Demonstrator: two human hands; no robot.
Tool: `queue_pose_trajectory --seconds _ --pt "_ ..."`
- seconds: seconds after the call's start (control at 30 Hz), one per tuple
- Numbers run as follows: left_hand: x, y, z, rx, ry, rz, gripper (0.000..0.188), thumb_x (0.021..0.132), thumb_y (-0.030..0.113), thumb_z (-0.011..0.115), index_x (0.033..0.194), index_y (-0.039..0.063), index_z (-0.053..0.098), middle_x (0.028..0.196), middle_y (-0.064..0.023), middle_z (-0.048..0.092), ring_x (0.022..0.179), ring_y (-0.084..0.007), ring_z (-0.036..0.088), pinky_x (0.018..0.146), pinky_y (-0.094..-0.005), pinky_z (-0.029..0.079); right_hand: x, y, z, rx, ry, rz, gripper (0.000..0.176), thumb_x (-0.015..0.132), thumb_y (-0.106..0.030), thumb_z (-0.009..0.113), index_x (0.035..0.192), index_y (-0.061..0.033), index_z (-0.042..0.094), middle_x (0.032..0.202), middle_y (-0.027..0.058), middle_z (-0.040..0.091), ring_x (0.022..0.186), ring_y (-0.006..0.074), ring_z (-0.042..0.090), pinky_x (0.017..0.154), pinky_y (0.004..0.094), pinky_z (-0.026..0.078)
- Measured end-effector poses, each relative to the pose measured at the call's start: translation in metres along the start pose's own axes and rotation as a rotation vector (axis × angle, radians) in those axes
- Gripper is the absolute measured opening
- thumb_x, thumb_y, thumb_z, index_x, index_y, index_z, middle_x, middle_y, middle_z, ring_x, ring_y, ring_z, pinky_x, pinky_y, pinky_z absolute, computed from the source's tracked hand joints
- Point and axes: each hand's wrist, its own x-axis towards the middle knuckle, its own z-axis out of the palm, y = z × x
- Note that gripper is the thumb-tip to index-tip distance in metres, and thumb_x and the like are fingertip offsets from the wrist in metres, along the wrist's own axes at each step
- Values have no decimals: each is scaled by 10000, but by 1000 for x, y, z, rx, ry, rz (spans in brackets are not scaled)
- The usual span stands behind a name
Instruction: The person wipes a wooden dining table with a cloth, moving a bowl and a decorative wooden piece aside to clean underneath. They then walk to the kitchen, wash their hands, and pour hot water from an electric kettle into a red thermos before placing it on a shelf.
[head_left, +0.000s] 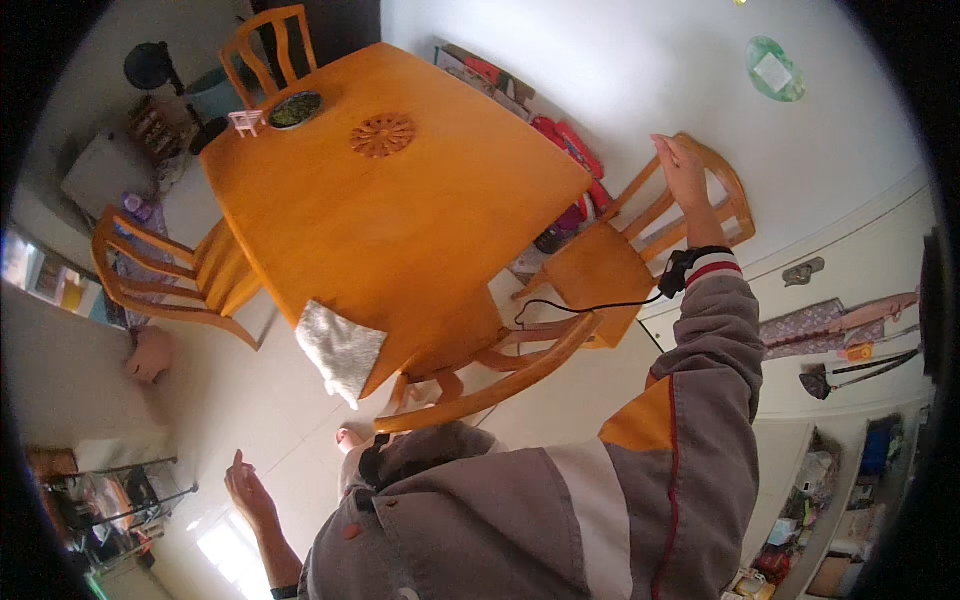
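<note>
My left hand (251, 487) is low over the pale tiled floor, holding nothing, with the index finger extended and the others partly bent. My right hand (684, 174) is raised at the right, in front of the back of a wooden chair (596, 266); it holds nothing visible, and I cannot tell whether it touches the chair. A wooden table (405, 225) stands before me. A light grey cloth (339, 349) hangs over its near corner. On the table lie a round carved wooden trivet (382, 135), a dark round dish (295, 110) and a small pink chair-shaped stand (247, 121).
Close before my body is another wooden chair (495, 382). More wooden chairs stand at the left (172, 277) and far side (270, 52). A black cable (592, 309) runs from my right wrist toward the near chair. A rack with items (120, 502) stands lower left; shelves (840, 517) are lower right.
</note>
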Motion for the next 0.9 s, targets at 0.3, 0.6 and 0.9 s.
queue_pose_trajectory --seconds 0.3,0.6,0.9 --pt "7 37 0 71 -72 59 321 955 135 419 1212 -10 546 868 -107 538 865 -255 505 796 -389 438 15 54 -6 106 386 -86 337 966 -275 433 1016 -41 671 977 117 680 941 277 623 845 365 470" --pt "6 8 4 168 -127 34 367 974 221 400 1214 -17 543 860 -114 525 828 -260 479 780 -400 416 2 75 -25 -21 453 -296 328 968 -231 415 952 -29 673 919 118 677 871 285 621 791 370 485" --pt "72 77 26 -70 -316 159 369 868 -6 460 1227 16 540 882 -118 525 846 -251 515 797 -366 437 -131 -26 -79 522 366 -211 617 1016 -367 198 946 31 665 939 132 686 936 255 634 884 363 453"
